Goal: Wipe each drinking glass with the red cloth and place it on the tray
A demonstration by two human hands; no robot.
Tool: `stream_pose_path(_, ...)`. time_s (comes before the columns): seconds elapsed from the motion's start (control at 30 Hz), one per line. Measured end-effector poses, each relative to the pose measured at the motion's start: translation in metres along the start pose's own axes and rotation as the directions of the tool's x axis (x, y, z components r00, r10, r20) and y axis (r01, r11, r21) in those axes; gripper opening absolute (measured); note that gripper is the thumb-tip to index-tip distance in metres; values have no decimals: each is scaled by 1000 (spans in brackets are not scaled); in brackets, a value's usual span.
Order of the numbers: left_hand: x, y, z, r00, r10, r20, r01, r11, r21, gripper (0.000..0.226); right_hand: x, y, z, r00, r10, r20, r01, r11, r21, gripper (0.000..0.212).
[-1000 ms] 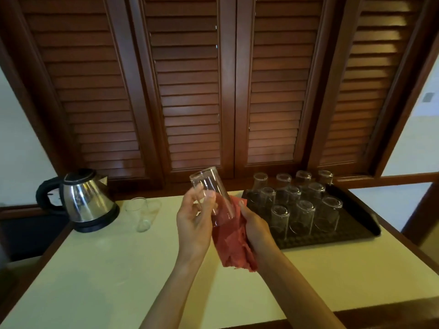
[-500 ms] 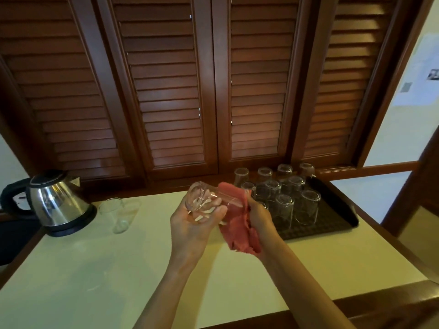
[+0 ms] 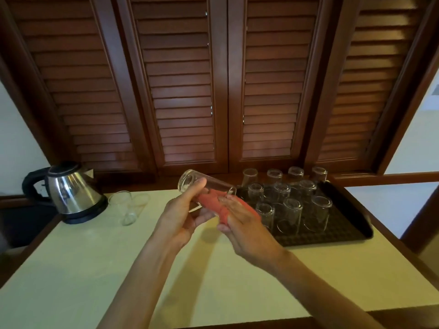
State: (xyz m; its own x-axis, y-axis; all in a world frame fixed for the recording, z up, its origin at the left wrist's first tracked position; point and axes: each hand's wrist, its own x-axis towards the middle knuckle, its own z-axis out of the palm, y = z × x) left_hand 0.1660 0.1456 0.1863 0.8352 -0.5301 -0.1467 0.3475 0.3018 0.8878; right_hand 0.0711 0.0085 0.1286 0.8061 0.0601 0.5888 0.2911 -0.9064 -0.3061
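My left hand (image 3: pixel 183 217) grips a clear drinking glass (image 3: pixel 211 184) held on its side above the counter, base pointing left and mouth toward the tray. My right hand (image 3: pixel 244 224) holds the red cloth (image 3: pixel 213 203), bunched against the glass near its mouth, with part of it seen through the glass. The black tray (image 3: pixel 351 210) on the right carries several glasses standing upside down. One more clear glass (image 3: pixel 123 205) stands upright on the counter beside the kettle.
A steel electric kettle (image 3: pixel 71 193) with a black base and handle stands at the back left of the cream counter (image 3: pixel 95 269). Brown louvered shutters (image 3: pixel 183 91) close the wall behind. The counter's wooden edge runs along the front and right.
The glass has tipped from near upright to lying on its side in my left hand. The cloth has shifted with my right hand toward the mouth of the glass.
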Motion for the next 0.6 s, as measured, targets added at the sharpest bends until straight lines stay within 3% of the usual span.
stream_pose_path(0.03,3,2,-1,1000,-12,3,12,1000,5,44,4,12,-2,997,-68,44,74,987,-142,62)
stream_pose_path(0.07,4,3,-1,1000,-9,6,9,1000,6,44,8,16,-6,993,-55,101,67,990,-122,60)
stream_pose_path(0.1,6,2,-1,1000,12,16,-12,1000,10,40,10,12,-10,990,-9,142,3,999,47,55)
stream_pose_path(0.13,9,0,0,998,46,31,-46,999,20,36,13,-1,-17,983,122,139,-169,901,400,47)
stream_pose_path(0.17,11,-2,0,995,85,55,-88,995,39,35,16,-12,-21,947,271,171,-309,634,709,40)
stream_pose_path(0.2,12,-4,0,989,127,78,-132,990,58,36,19,-18,-24,882,415,222,-363,300,882,38)
stream_pose_path(0.23,15,-5,-2,979,177,102,-185,979,80,40,20,-18,-26,808,506,303,-344,-13,939,42)
stream_pose_path(0.27,18,-6,-5,965,228,131,-243,964,109,44,21,-15,-28,740,545,393,-315,-234,920,47)
stream_pose_path(0.3,20,-5,-8,950,269,162,-293,944,150,47,20,-12,-31,694,547,468,-294,-378,878,52)
stream_pose_path(0.37,24,-4,-13,921,317,225,-365,906,217,57,17,-7,-34,645,553,527,-248,-501,829,57)
stream_pose_path(0.47,30,-8,-7,909,314,272,-381,893,240,83,4,1,-36,597,606,527,-203,-521,829,50)
stream_pose_path(0.53,33,-15,1,909,304,286,-377,891,252,83,-4,5,-37,518,683,516,-194,-493,848,53)
stream_pose_path(0.6,35,-22,14,907,290,305,-380,877,295,73,-18,18,-39,374,815,442,-209,-390,897,39)
